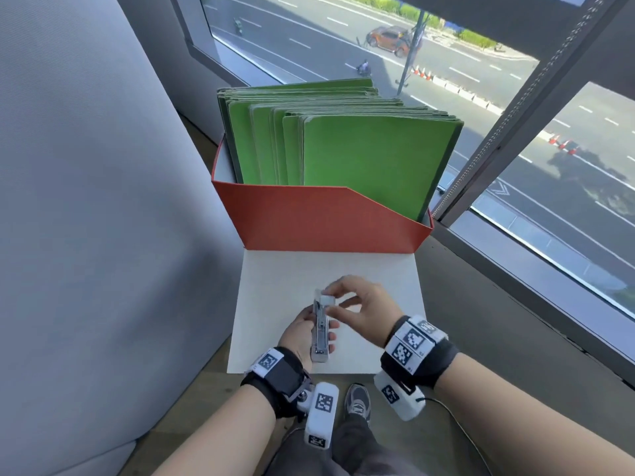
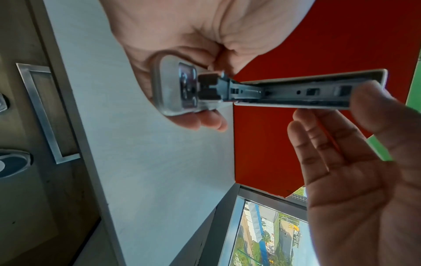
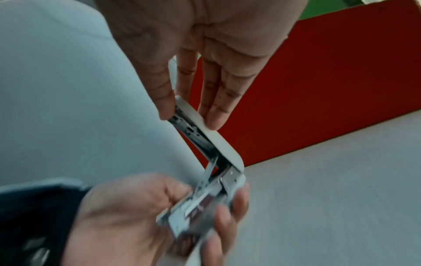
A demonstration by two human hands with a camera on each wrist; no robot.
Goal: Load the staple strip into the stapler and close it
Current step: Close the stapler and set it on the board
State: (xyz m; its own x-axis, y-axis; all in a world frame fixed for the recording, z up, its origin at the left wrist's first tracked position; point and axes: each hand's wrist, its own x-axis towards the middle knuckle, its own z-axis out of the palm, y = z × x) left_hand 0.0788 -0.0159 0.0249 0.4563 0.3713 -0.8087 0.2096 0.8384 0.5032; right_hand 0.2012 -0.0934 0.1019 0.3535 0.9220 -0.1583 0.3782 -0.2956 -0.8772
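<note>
Stapler (image 1: 319, 333): open, held above the white counter (image 1: 275, 286), near edge. Your left hand (image 1: 302, 334): fingers wrapped round its base. Your right hand (image 1: 360, 307): thumb and fingers pinching the raised lid (image 3: 205, 129). Staple strip: cannot tell.

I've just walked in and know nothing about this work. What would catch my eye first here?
Probably the row of bright green folders standing in a red box by the window. In front of it, over a white board, the left hand grips the base of an opened stapler, while the right hand pinches its raised lid.
</note>
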